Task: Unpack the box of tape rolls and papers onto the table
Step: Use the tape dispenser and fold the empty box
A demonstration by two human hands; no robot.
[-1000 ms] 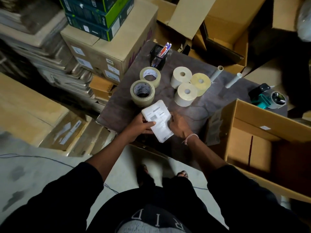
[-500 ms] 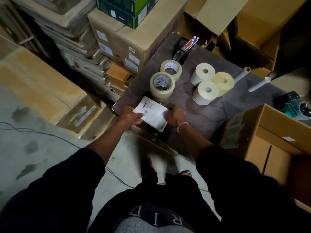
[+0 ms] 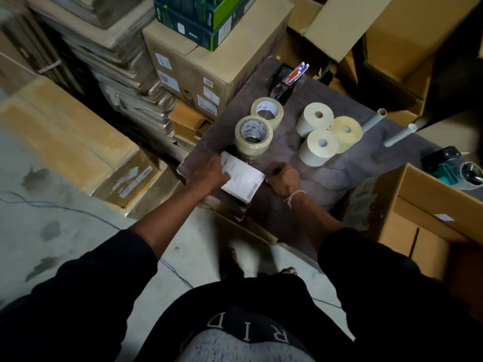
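A white stack of printed papers [image 3: 243, 181] lies on the dark table [image 3: 339, 176] near its front left corner. My left hand [image 3: 209, 175] holds the stack's left side, fingers over the top sheet. My right hand [image 3: 283, 178] is curled at the stack's right corner and pinches its edge. Just behind the papers stand two clear tape rolls [image 3: 253, 134], the second one [image 3: 268, 109] further back. Three pale label rolls [image 3: 318, 147] cluster to their right. The open cardboard box [image 3: 428, 189] stands at the table's right end.
A black pen holder [image 3: 285, 82] stands at the table's back. Two white tubes [image 3: 400, 134] lie at the back right, with a teal tape dispenser [image 3: 454, 168] behind the open box. Stacked cartons [image 3: 209, 69] and flat cardboard crowd the left side.
Both hands slid the paper stack left and forward toward the table's front left corner, next to the nearer tape roll. The camera view swung left.
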